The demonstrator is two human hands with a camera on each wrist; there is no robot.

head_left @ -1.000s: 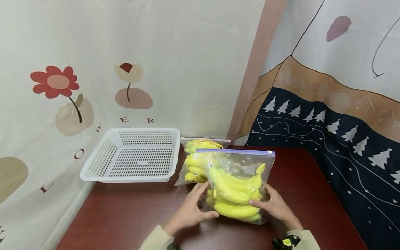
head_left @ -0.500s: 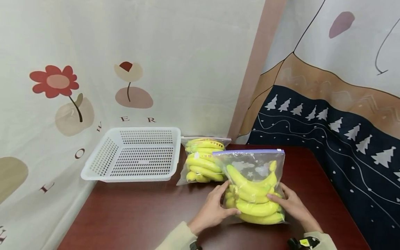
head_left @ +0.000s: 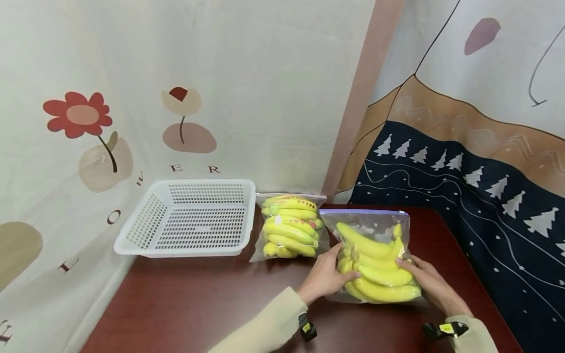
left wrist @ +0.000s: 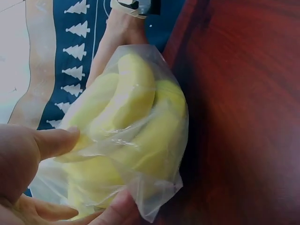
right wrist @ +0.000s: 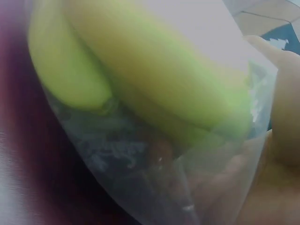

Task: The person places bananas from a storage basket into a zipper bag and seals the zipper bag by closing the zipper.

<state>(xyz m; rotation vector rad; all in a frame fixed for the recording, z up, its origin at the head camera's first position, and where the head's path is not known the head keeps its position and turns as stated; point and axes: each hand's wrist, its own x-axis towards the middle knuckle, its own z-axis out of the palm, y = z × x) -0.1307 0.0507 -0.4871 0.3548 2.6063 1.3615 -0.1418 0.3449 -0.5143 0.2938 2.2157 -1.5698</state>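
A clear zip bag of bananas (head_left: pixel 378 269) with a purple slider strip stands tilted back on the table, right of centre in the head view. My left hand (head_left: pixel 325 275) grips its left side, thumb in front and fingers behind. On the opposite side my right hand (head_left: pixel 434 285) holds the bag, its thumb pressing the front. The left wrist view shows the left thumb (left wrist: pixel 58 142) on the crinkled plastic. Through the clear plastic in the right wrist view, right-hand fingers (right wrist: pixel 220 180) are seen behind the bag, below the bananas (right wrist: pixel 154 65).
A second clear bag of bananas (head_left: pixel 289 233) leans at the back, just left of the held one. Left of it stands a white perforated plastic basket (head_left: pixel 184 254). The dark red table (head_left: pixel 194 299) meets printed curtains (head_left: pixel 282 98) at the back and sides.
Both hands have moved the held bag to the right and a little farther back. The second bag, partly covered before, now shows almost fully. The basket has stayed put.
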